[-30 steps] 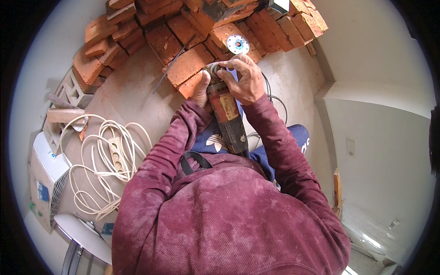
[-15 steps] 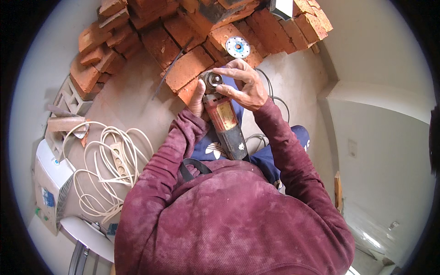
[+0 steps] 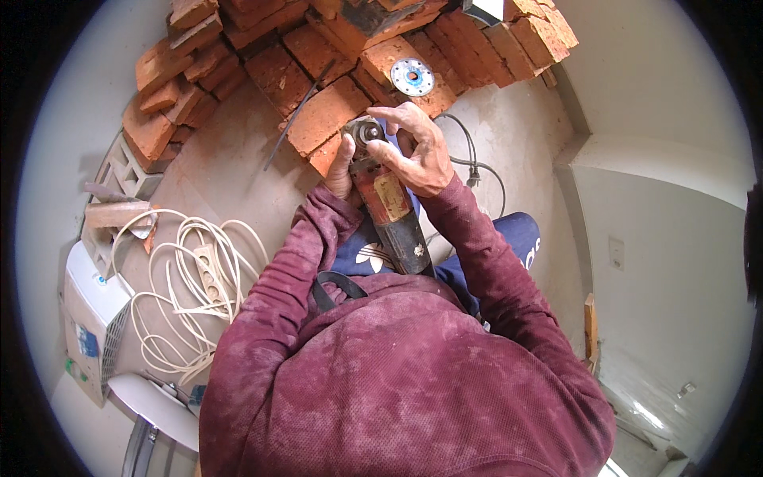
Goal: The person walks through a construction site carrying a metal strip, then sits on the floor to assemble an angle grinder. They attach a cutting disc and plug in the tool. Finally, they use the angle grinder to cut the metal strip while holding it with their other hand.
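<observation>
Two hands (image 3: 340,170) (image 3: 423,157) at one grinder (image 3: 389,197)

Both arms are bent at the elbow; the left forearm (image 3: 318,226) and right forearm (image 3: 465,222) converge in front of the torso (image 3: 405,358). The left hand (image 3: 340,175) shows its thumb (image 3: 346,153) pointing away from the body, its other fingers hidden. The right hand (image 3: 423,155) extends its forefinger (image 3: 388,116) leftward, tip apart from the thumb below.
</observation>
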Action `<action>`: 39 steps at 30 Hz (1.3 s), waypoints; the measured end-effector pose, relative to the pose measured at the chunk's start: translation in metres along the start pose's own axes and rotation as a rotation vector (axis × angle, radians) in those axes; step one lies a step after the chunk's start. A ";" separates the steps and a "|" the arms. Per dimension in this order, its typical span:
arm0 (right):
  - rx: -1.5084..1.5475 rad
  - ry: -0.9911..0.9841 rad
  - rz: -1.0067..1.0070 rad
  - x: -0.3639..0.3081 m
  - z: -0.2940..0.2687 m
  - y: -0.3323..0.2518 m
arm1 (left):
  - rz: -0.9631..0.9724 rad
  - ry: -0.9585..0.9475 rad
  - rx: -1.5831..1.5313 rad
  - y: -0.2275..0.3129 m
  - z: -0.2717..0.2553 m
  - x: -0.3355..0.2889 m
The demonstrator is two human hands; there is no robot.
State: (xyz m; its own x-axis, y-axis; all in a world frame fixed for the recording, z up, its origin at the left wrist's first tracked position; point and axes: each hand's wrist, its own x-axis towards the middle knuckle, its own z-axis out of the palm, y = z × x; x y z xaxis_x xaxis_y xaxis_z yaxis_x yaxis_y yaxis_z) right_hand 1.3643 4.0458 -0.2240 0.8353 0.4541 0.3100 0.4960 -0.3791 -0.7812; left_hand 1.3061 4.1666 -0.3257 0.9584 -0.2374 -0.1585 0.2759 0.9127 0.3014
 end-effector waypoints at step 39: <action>0.776 0.314 0.657 -0.057 -0.136 -0.004 | -0.113 0.082 -0.021 -0.030 0.045 0.018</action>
State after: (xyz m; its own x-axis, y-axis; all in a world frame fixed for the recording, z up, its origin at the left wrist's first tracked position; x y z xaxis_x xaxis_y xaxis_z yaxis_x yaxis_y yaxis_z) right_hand 1.3472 3.9117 -0.1642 0.9628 0.0768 -0.2590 -0.2693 0.1937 -0.9434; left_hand 1.3180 4.1196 -0.2953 0.9119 -0.3117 -0.2669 0.3791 0.8888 0.2573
